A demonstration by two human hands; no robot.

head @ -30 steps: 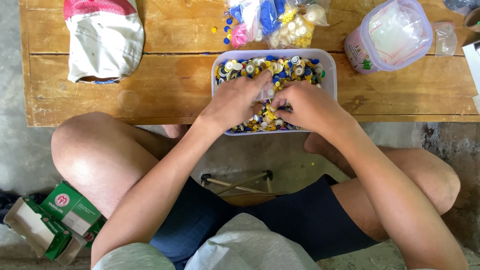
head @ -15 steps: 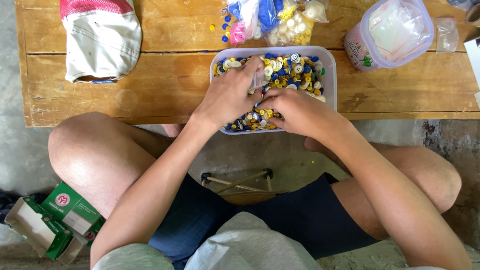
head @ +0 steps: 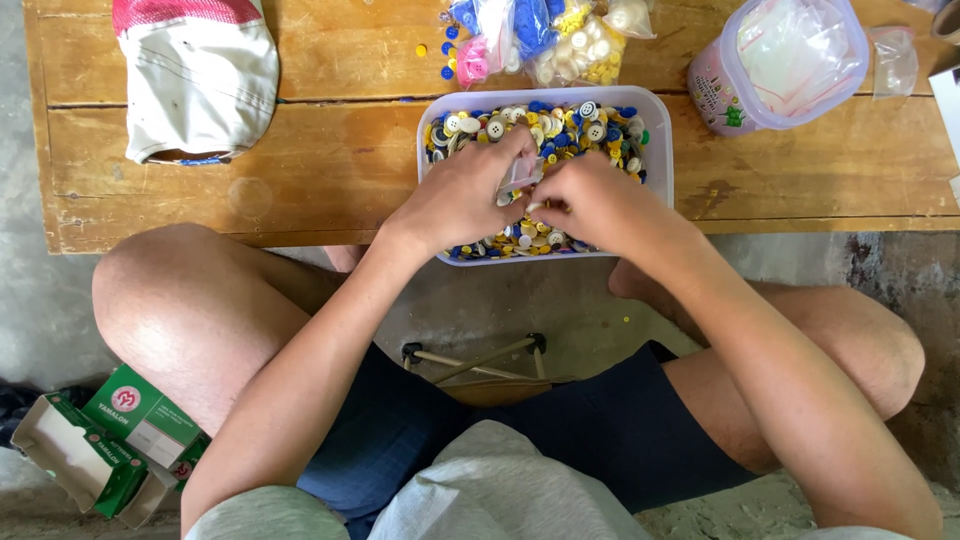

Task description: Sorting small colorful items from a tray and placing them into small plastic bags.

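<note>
A clear rectangular tub (head: 655,120) full of mixed yellow, blue, white and black buttons (head: 560,120) stands at the near edge of the wooden table (head: 330,170). Both my hands are over it. My left hand (head: 465,195) pinches a small clear plastic bag (head: 522,178) by its mouth. My right hand (head: 590,200) meets it from the right, its fingertips closed on what looks like a small white button at the bag's opening. The hands hide the tub's middle.
Small bags of sorted buttons (head: 540,35) lie behind the tub, with a few loose buttons (head: 445,50) beside them. A lidded clear container (head: 790,60) stands at the right, a white and red cloth bag (head: 195,80) at the left. Green cartons (head: 110,440) lie on the floor.
Both hands have come up slightly off the buttons and closed together around the small bag. The view has shifted a little.
</note>
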